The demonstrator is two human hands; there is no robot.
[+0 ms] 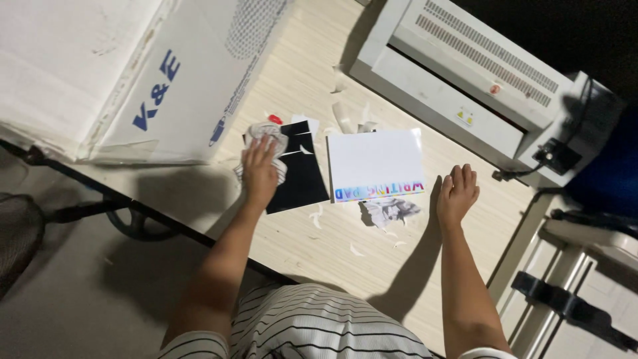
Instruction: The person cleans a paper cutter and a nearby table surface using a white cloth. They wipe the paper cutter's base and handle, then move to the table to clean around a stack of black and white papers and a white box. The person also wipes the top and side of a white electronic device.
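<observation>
Your left hand [258, 169] lies palm down with fingers spread, pressing on a crumpled white paper [266, 133] that sits at your fingertips. Under your palm and reaching toward your right is a black sheet [300, 174], lying flat on the pale wooden table [332, 259]. Just beyond your left fingertips a small red bit [274, 119] shows.

Your right hand [456, 193] rests flat on the table, fingers together and loosely extended, holding nothing. Just to its left lies a white pad [376, 163] with a rainbow-coloured strip along its near edge, and nearer you than that a crumpled scrap [389, 211] of printed paper. Small torn white bits lie scattered between your hands. Beyond your right hand stands a white laminating machine [465, 80]; beyond your left hand lies a large white carton [166, 86].
</observation>
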